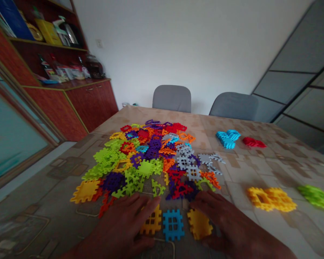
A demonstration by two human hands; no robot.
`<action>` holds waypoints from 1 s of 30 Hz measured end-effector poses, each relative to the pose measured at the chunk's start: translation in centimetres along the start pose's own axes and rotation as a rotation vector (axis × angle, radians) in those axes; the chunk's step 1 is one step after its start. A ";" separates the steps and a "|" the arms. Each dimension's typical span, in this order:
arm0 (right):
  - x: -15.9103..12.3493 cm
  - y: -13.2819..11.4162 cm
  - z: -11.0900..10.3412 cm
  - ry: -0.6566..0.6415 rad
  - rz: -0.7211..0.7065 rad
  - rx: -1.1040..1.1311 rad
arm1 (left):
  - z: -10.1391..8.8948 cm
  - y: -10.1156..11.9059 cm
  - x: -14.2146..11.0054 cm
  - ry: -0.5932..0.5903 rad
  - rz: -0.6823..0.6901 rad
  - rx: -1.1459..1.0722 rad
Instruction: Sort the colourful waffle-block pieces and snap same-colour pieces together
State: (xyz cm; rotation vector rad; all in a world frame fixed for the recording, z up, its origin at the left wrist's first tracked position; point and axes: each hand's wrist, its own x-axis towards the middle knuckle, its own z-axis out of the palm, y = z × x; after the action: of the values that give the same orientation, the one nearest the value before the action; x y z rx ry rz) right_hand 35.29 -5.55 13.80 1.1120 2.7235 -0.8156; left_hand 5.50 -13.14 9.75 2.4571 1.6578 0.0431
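My left hand [126, 223] holds a yellow window-pattern building tile [152, 221] at the near table edge, fingers over its far side and thumb at its near side. My right hand [221, 221] grips a plain yellow tile [199, 223] the same way, between fingers and thumb. Between the two lies a blue window-pattern tile [173, 225], flat and apart from both. Just beyond my hands spreads a pile of mixed interlocking tiles, with lime green [145, 168], purple [153, 153] and grey [183, 162] ones among them. My hands partly cover both yellow tiles.
On the right of the table [232, 230] stand sorted stacks: blue [228, 138], red [253, 142], yellow [271, 199] and lime green [316, 196]. Two grey chairs [172, 99] stand behind the table. A wooden cabinet [91, 102] is at the left.
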 end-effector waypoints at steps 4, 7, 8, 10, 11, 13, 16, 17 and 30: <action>-0.3 1.0 0.9 0.072 -0.058 -0.016 | 0.5 -0.2 -0.6 0.084 0.030 -0.026; -0.2 2.1 1.8 0.191 -0.095 -0.066 | -0.5 -1.4 -1.1 0.168 0.031 -0.060; -0.1 2.4 2.0 0.232 -0.111 -0.080 | -1.0 -2.3 -1.3 0.203 0.011 -0.078; 0.2 2.8 2.1 0.292 -0.167 -0.099 | -2.3 -5.0 -1.9 0.282 -0.059 -0.128; 0.3 2.9 2.1 0.315 -0.195 -0.106 | -2.9 -6.6 -2.3 0.322 -0.120 -0.161; 0.6 3.1 2.1 0.354 -0.238 -0.126 | -3.8 -10.0 -3.4 0.397 -0.241 -0.175; 0.8 3.4 2.3 0.387 -0.254 -0.159 | -3.9 -13.8 -5.4 0.393 -0.308 -0.116; 0.9 3.5 2.5 0.389 -0.256 -0.166 | -3.7 -14.4 -5.9 0.364 -0.293 -0.115; 1.2 3.0 2.2 0.442 -0.283 -0.135 | -3.8 -13.0 -5.0 0.419 -0.332 -0.472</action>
State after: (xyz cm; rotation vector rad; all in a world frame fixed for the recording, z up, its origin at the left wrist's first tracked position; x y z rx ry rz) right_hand 36.20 -4.16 10.22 0.9899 3.2997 -0.4386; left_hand -8.77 -12.58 11.80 1.8830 1.9159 0.8481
